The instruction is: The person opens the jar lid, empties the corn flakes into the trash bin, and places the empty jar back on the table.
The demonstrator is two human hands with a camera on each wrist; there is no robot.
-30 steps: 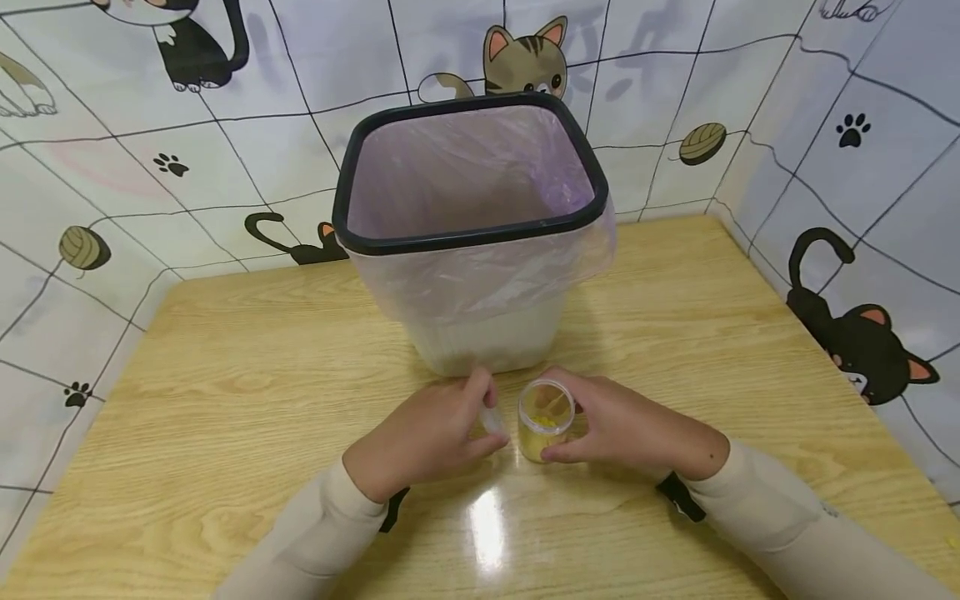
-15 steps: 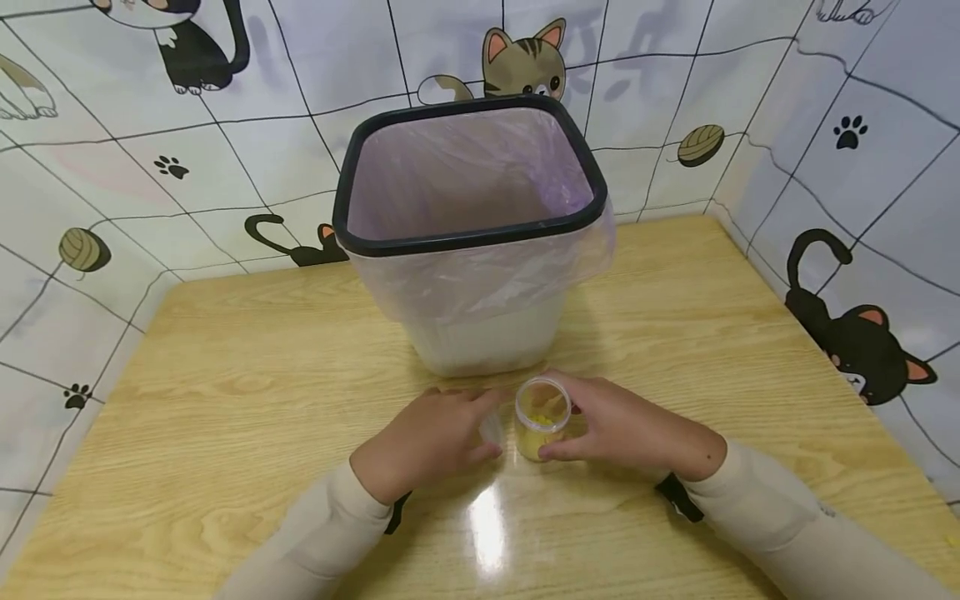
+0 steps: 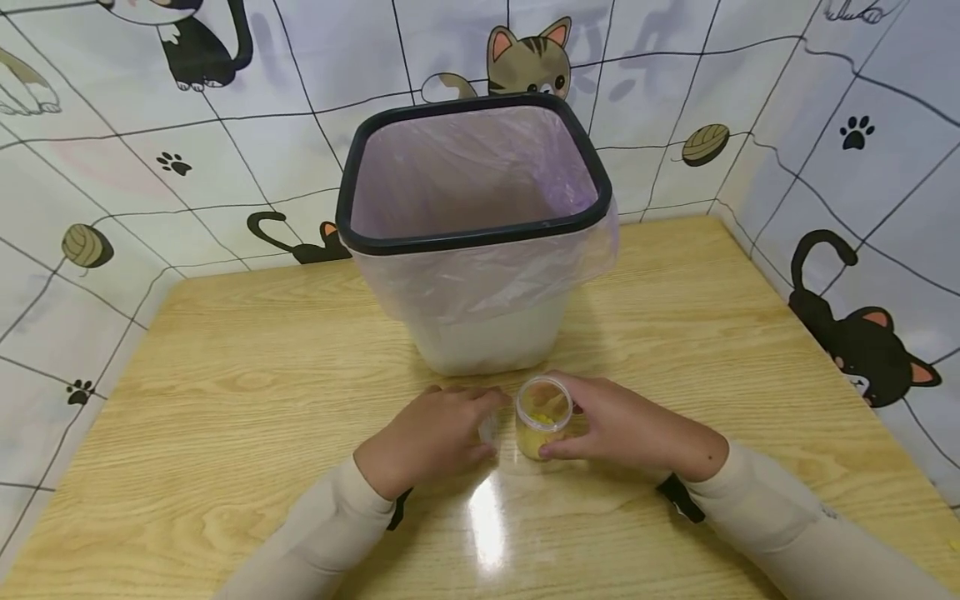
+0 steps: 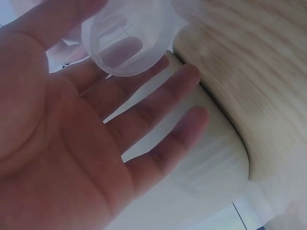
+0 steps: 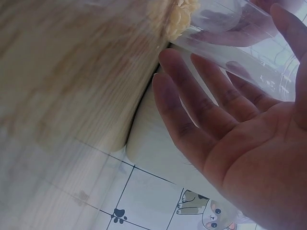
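Note:
In the head view my left hand [image 3: 435,433] holds a small translucent lid [image 3: 489,428] between thumb and fingers, just left of the jar. The left wrist view shows the lid [image 4: 151,26] seen face on, a round cup-like cap, with my other fingers spread below it. My right hand [image 3: 622,429] grips a clear open jar [image 3: 529,440] from its right side, thumb in front and fingers behind. Yellow bits [image 3: 543,419] lie inside the jar; up close, these pieces [image 5: 181,19] look pale and rounded. Whether the lid touches the table cannot be told.
Right behind the hands stands a white bin [image 3: 487,337] with a black rim [image 3: 480,242] and a pale purple liner [image 3: 457,179]. The wooden table [image 3: 247,383] meets cat-patterned walls [image 3: 285,167] at the back and sides. A small yellow speck [image 3: 954,543] lies at far right.
The fingers of my left hand have straightened from a raised pinch and now reach over the lid, which has turned more edge-on. The right hand and jar have barely moved.

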